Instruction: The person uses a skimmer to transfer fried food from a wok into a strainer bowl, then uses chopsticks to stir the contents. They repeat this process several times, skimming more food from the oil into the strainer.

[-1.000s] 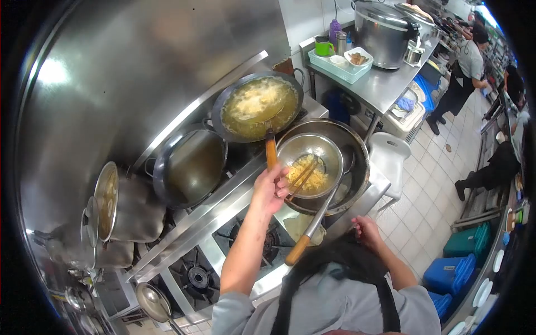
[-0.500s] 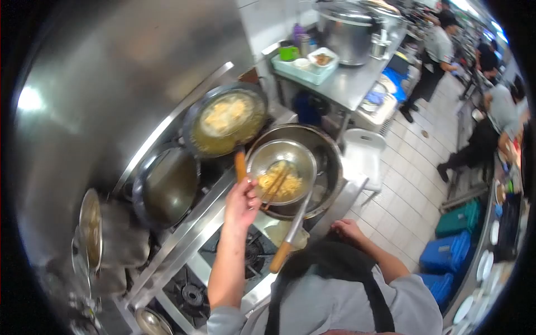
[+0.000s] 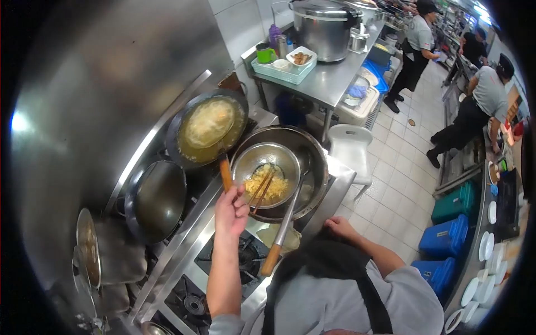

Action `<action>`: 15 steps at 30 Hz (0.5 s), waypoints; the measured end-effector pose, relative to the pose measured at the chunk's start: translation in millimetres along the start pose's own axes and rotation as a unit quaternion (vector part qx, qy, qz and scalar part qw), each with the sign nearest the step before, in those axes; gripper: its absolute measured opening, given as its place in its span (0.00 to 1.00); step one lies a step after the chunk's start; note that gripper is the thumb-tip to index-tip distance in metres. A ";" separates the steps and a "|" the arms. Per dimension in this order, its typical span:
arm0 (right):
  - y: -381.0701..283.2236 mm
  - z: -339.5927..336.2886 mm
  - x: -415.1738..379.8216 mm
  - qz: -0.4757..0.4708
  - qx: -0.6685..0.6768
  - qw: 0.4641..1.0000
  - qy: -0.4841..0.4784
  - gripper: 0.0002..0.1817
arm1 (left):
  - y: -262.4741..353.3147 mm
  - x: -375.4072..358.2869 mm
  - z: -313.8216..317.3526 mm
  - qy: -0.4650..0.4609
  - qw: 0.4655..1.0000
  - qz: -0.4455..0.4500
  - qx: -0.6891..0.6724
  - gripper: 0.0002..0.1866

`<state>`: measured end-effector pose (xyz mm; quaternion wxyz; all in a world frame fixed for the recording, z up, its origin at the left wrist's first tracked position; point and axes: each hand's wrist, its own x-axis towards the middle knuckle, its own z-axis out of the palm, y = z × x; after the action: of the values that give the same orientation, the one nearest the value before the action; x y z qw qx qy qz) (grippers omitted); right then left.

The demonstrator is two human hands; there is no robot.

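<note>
My left hand point(image 3: 231, 209) is wrapped round the wooden handle point(image 3: 225, 174) of a utensil that reaches into a wok point(image 3: 177, 131). Its head is hidden in the bubbling oil, where a pale, foamy mass of frying food point(image 3: 211, 120) floats. Beside that hand, a metal bowl point(image 3: 241, 163) holds yellow crumbly bits, with wooden chopsticks point(image 3: 260, 192) leaning in it. The bowl sits inside a large dark pot point(image 3: 319, 184). A wooden-handled ladle point(image 3: 286, 220) rests across the pot's rim. My right hand point(image 3: 339, 226) is curled closed near my apron, touching no tool that I can see.
A second wok point(image 3: 159, 192) with liquid stands to the left. Bare burners point(image 3: 245, 254) lie below my left hand. A steel table point(image 3: 329, 84) carries a large cooker point(image 3: 324, 33) and a tray point(image 3: 279, 72). A white stool point(image 3: 352, 148) stands right. Co-workers point(image 3: 483, 100) are farther off.
The view has shifted, so the woks and pot appear further left. Foam now covers more of the frying food, whose clumps showed more clearly before. My left hand keeps its hold on the handle.
</note>
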<state>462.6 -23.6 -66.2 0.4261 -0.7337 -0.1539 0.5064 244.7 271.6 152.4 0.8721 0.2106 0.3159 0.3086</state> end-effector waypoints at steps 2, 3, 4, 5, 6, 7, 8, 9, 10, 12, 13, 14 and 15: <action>-7.1 0.0 -6.9 -0.022 0.015 1.000 -0.008 0.16 | -2.4 -1.6 -0.1 0.003 1.000 -0.001 -0.007 0.10; -9.2 -0.4 -8.3 -0.033 0.023 0.999 -0.013 0.16 | -2.6 -2.7 -0.9 0.007 1.000 0.002 -0.001 0.10; -1.2 -1.6 -1.9 -0.046 0.003 0.999 -0.009 0.16 | -2.5 -3.7 -1.1 0.012 1.000 0.004 0.004 0.10; 11.4 -3.1 6.8 -0.060 -0.018 0.998 -0.005 0.16 | -1.3 -5.4 1.4 0.021 1.000 0.007 0.014 0.10; 16.3 -3.9 10.5 -0.075 -0.038 0.996 0.001 0.16 | 0.0 -5.3 0.7 0.027 1.000 0.005 0.006 0.10; 21.3 -5.0 14.0 -0.071 -0.043 0.997 -0.001 0.16 | 1.1 -4.4 -0.4 0.032 0.999 0.002 -0.001 0.10; 21.0 -4.8 14.6 -0.068 -0.048 0.997 -0.001 0.16 | 1.8 -4.1 -0.9 0.036 0.999 -0.001 -0.007 0.09; 20.8 -4.6 15.2 -0.064 -0.052 0.997 -0.001 0.17 | 2.2 -4.3 -0.5 0.041 0.999 0.000 -0.014 0.09; 20.4 -5.1 15.1 -0.066 -0.065 0.996 -0.003 0.17 | 2.4 -4.5 0.2 0.046 0.999 0.001 -0.020 0.08; 17.0 -5.8 12.7 -0.071 -0.088 0.994 -0.005 0.19 | 2.1 -5.1 1.4 0.048 0.998 0.001 -0.028 0.08; 15.1 -5.6 11.1 -0.080 -0.092 0.993 -0.005 0.19 | 1.5 -5.7 1.8 0.045 0.998 0.000 -0.031 0.08; 12.8 -5.7 8.8 -0.088 -0.096 0.991 -0.006 0.19 | 1.1 -6.2 2.1 0.043 0.998 -0.002 -0.034 0.08; 11.8 -5.6 7.7 -0.095 -0.100 0.990 -0.006 0.20 | 1.0 -7.0 2.6 0.044 0.998 -0.002 -0.033 0.08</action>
<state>468.5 -28.0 -79.4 0.3956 -0.7516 -0.2757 0.4502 241.8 267.2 157.8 0.8648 0.1668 0.3437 0.3259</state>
